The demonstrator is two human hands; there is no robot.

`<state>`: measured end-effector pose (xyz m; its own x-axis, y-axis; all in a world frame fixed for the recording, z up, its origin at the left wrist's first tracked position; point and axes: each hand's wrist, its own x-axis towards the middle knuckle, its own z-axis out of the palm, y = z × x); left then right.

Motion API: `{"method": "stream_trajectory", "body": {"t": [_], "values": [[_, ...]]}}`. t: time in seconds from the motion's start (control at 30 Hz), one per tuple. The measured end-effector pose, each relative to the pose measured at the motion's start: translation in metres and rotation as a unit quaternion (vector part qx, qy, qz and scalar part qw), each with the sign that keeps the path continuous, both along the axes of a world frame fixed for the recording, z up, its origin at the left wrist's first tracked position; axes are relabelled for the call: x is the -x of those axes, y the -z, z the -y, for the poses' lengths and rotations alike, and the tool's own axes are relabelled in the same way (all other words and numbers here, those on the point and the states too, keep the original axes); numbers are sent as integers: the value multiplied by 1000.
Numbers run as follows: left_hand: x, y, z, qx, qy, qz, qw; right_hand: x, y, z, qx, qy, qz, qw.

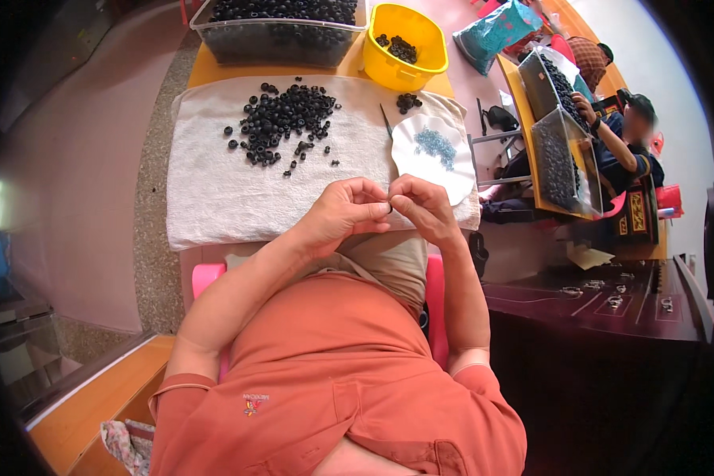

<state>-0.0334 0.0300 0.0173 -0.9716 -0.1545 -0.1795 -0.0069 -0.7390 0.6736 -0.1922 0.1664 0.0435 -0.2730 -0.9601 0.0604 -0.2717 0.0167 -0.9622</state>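
Note:
My left hand [345,213] and my right hand [425,208] meet over the near edge of a white towel [206,190]. Their fingertips pinch together on a small black round part [389,207], mostly hidden by the fingers. A loose pile of small black ring-like parts [285,119] is spread on the towel beyond my left hand. Just beyond my right hand lies a white scalloped plate [404,151] with a heap of tiny clear bluish pieces [436,147]. Dark tweezers or a similar thin tool [385,119] rest beside the plate, near a small cluster of black parts [408,102].
At the table's far side stand a clear bin [282,49] full of black parts and a yellow basin [404,75] holding some. To the right, a person [619,151] sits at another table with clear bins [559,166]. A dark cabinet [587,317] stands on my right.

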Motion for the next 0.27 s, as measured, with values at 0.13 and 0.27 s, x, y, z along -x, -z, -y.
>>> {"method": "stream_trajectory", "body": {"t": [0.13,0.27], "values": [[-1,3,2,6,0,3,1000,-1,-3,0,-17,-25,27,999],[-1,9,4,7,18,-11,1000,0,2,0,-26,-30,36,999]]}}
